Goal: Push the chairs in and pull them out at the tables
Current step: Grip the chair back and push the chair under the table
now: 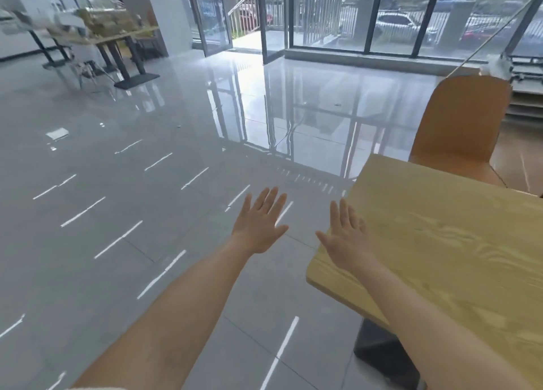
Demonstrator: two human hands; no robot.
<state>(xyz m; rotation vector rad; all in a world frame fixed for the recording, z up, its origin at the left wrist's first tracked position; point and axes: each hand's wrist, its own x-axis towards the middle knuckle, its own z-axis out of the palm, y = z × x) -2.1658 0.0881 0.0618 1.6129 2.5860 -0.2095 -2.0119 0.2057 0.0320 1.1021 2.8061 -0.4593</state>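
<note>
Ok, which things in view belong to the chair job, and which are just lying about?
For the job: orange chair at the far end of the wooden table; back tables at far left, blurred; left hand and right hand, both open and empty.
Just lying about: white scrap on the floor; shelf rack; open glass door.

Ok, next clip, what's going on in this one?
A person stands at the corner of a wooden table with both arms stretched forward. The left hand is open, fingers spread, over the grey floor. The right hand is open too, over the table's near corner; whether it touches the top is unclear. Neither holds anything. An orange chair stands at the table's far side, and no hand is on it.
</note>
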